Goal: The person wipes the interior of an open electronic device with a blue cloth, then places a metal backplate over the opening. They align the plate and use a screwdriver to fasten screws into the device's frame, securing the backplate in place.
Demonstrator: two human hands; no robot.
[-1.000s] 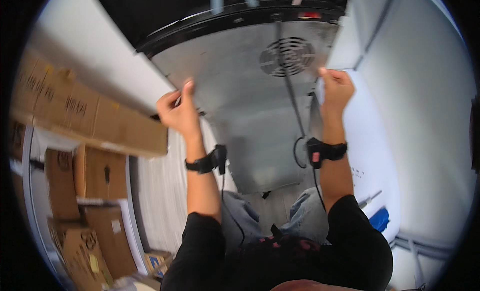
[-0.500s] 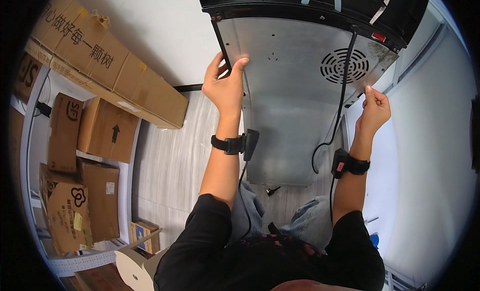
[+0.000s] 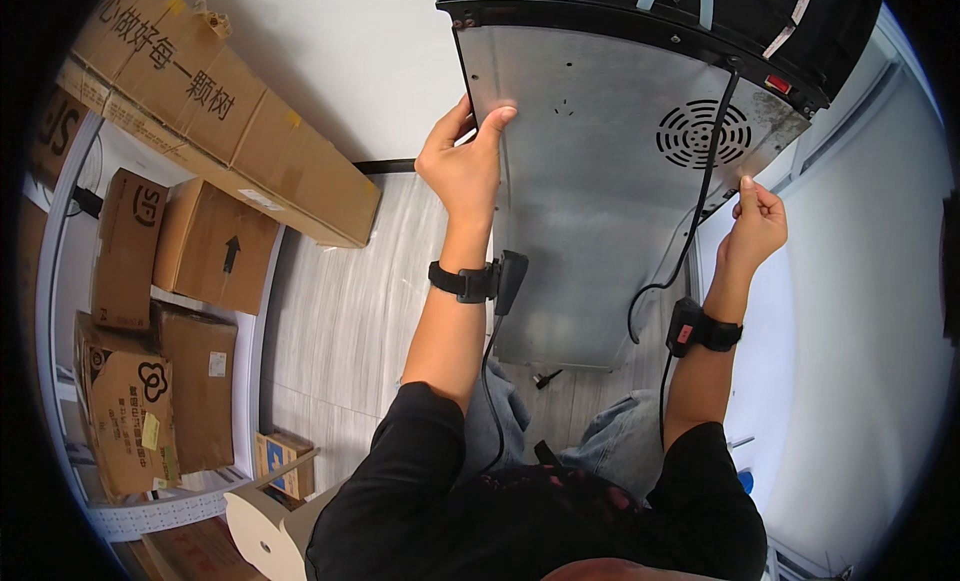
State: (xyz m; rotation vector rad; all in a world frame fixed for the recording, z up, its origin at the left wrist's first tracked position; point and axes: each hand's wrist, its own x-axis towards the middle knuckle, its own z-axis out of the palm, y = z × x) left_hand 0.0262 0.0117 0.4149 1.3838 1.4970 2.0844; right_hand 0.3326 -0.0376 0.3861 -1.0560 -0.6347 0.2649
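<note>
A tall black appliance (image 3: 760,31) stands in front of me with its grey metal back panel (image 3: 590,191) facing me. My left hand (image 3: 462,169) grips the panel's left edge, thumb on its face and fingers behind the edge. At the right edge, below the round vent (image 3: 703,134), my right hand (image 3: 755,226) pinches the panel between thumb and bent fingers. What lies behind the edges is hidden. A black power cord (image 3: 712,171) hangs down the panel from near a red switch (image 3: 778,83). The plug (image 3: 547,379) lies on the floor by the panel's foot.
To my left, a metal shelf (image 3: 250,381) holds several cardboard boxes (image 3: 218,246), with a long carton (image 3: 225,146) lying along its top. A beige roll (image 3: 262,541) is by my left elbow. White panelling (image 3: 850,281) runs along the right, close to my right arm.
The appliance's upper part has shifted right and slightly up in the picture, while its foot stays nearly in place. Both hands have moved slightly right with it, keeping their holds.
</note>
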